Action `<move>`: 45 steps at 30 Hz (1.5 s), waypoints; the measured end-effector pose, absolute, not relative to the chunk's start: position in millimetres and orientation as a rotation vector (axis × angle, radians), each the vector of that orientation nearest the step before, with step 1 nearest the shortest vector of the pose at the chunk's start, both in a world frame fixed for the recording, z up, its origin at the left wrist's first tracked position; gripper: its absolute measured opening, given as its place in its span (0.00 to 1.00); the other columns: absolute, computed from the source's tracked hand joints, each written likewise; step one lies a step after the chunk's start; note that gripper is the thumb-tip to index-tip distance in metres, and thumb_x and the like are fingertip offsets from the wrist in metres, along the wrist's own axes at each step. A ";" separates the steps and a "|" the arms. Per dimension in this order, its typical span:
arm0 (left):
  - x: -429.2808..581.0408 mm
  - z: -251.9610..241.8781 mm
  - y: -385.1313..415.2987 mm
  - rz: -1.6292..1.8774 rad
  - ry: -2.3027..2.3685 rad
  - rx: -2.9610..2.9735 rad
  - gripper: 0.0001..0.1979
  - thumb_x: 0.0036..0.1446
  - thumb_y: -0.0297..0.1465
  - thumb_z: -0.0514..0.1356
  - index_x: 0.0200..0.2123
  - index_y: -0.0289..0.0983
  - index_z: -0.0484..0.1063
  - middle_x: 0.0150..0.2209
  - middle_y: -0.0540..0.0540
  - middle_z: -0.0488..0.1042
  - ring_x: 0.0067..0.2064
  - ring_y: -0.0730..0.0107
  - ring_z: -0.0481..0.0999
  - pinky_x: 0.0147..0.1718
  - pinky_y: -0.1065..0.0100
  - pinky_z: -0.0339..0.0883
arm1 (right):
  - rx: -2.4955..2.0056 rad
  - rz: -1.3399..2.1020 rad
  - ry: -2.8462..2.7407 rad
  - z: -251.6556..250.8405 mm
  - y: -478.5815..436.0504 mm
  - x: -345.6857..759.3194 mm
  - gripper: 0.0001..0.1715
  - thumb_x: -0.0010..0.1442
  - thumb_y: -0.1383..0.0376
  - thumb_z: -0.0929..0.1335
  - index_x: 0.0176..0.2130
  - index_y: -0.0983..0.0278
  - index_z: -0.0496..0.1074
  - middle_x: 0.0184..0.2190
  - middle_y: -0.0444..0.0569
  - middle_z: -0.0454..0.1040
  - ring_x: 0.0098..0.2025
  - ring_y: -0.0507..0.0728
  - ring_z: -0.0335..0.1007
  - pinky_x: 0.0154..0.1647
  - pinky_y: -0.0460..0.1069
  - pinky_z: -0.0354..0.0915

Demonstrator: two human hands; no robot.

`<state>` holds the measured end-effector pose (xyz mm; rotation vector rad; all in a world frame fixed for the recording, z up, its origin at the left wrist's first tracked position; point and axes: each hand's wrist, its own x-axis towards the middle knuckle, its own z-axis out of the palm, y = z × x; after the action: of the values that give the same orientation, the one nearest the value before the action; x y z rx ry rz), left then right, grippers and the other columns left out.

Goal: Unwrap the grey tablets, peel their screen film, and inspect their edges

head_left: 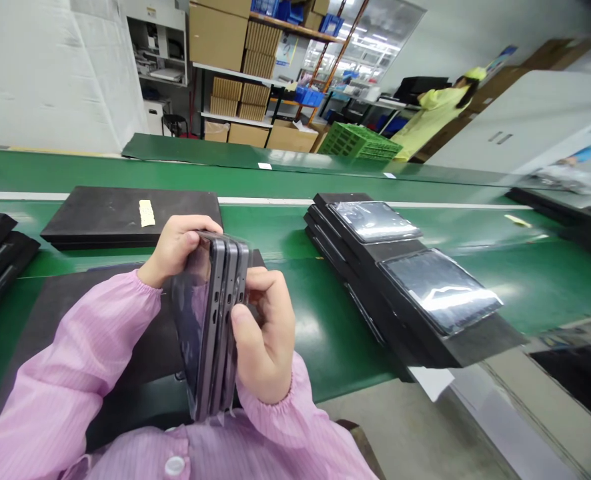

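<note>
Three tablets (218,327) stand upright on edge, pressed together in a stack in front of my chest, with ports along their near sides. My left hand (178,248) grips the top corner of the stack, thumb bent over the edge. From the right side, my right hand (268,327) holds the same stack, its thumb against the port edges and its fingers partly hidden behind. Under the stack lies a black foam sheet (148,340) on the green work surface (320,320).
Right of my hands, a pile of black foam trays (345,267) bears two film-wrapped tablets (440,290). Another black foam slab (100,210) with a yellow note lies behind, and more trays (0,260) are at far left. A person in yellow (435,113) stands beyond a green crate (358,141).
</note>
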<state>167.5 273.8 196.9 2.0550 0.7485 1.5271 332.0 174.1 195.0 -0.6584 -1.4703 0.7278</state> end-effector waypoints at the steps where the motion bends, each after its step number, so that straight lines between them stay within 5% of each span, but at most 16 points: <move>1: 168.2 197.0 274.0 1.534 0.743 2.064 0.38 0.59 0.64 0.47 0.26 0.35 0.74 0.25 0.42 0.77 0.25 0.66 0.72 0.26 0.66 0.64 | -0.679 0.698 -1.471 194.9 174.1 332.8 0.05 0.61 0.70 0.64 0.38 0.60 0.64 0.32 0.43 0.66 0.33 0.52 0.66 0.34 0.48 0.64; 14: 172.5 197.4 275.3 1.561 0.683 2.083 0.37 0.60 0.62 0.48 0.26 0.35 0.75 0.24 0.44 0.76 0.24 0.68 0.72 0.25 0.68 0.64 | -0.686 0.668 -1.466 190.2 172.9 336.8 0.08 0.69 0.69 0.59 0.40 0.60 0.65 0.35 0.44 0.70 0.37 0.52 0.69 0.39 0.49 0.63; 20: 172.3 199.1 273.9 1.557 0.703 2.072 0.37 0.59 0.63 0.49 0.25 0.35 0.74 0.24 0.44 0.76 0.24 0.68 0.72 0.24 0.68 0.64 | -0.681 0.662 -1.489 193.2 172.9 335.3 0.04 0.63 0.68 0.62 0.40 0.61 0.64 0.33 0.45 0.67 0.34 0.53 0.66 0.35 0.50 0.63; 27: 170.2 200.7 271.2 1.543 0.793 2.054 0.39 0.58 0.65 0.46 0.24 0.35 0.73 0.23 0.42 0.75 0.24 0.66 0.71 0.26 0.66 0.65 | -0.704 0.666 -1.518 200.5 170.4 330.0 0.14 0.50 0.68 0.66 0.39 0.60 0.62 0.32 0.43 0.64 0.31 0.53 0.64 0.30 0.50 0.64; 39: 168.7 198.9 271.4 1.525 0.784 2.039 0.38 0.58 0.64 0.46 0.25 0.35 0.73 0.24 0.43 0.75 0.24 0.67 0.70 0.26 0.65 0.65 | -0.681 0.729 -1.499 197.3 169.4 326.6 0.15 0.52 0.67 0.67 0.41 0.59 0.62 0.33 0.44 0.63 0.32 0.54 0.66 0.32 0.52 0.67; 45: 160.2 197.7 276.5 1.519 0.704 2.079 0.37 0.61 0.62 0.46 0.26 0.36 0.73 0.24 0.47 0.74 0.25 0.69 0.70 0.24 0.66 0.64 | -0.695 0.777 -1.542 192.7 165.3 320.4 0.26 0.51 0.60 0.72 0.48 0.59 0.62 0.40 0.48 0.65 0.38 0.57 0.69 0.39 0.57 0.70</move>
<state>160.2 276.5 197.7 2.0791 0.7042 1.5190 320.4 165.3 192.7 -0.6949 -1.5416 0.7768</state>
